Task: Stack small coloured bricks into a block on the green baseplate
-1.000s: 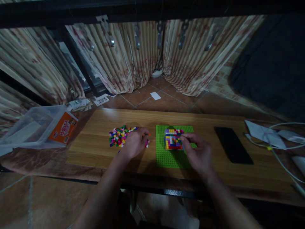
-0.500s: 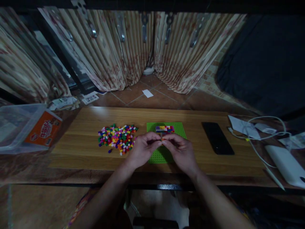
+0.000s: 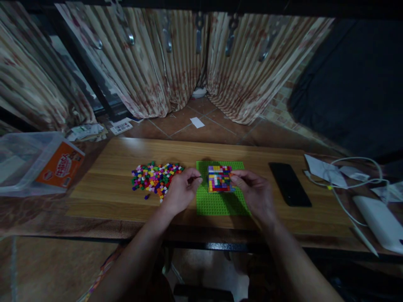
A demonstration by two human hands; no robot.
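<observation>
A green studded baseplate (image 3: 220, 204) lies on the wooden board (image 3: 103, 188). A square build of multicoloured small bricks (image 3: 219, 179) stands on its far half. My right hand (image 3: 253, 193) is at the build's right edge, thumb and forefinger pinched on a small brick that barely shows. My left hand (image 3: 180, 192) rests at the baseplate's left edge with its fingers curled shut, just right of a loose pile of coloured bricks (image 3: 155, 176).
A black phone (image 3: 290, 183) lies right of the baseplate. Farther right are papers (image 3: 321, 169), a white cable (image 3: 352, 181) and a white flat device (image 3: 378, 220). A clear plastic box with an orange label (image 3: 37, 161) sits at the left. Curtains hang behind.
Half a second ago both hands met in front of the build, an orange brick between the fingertips. They have parted: right hand to the build's right edge, left hand towards the pile.
</observation>
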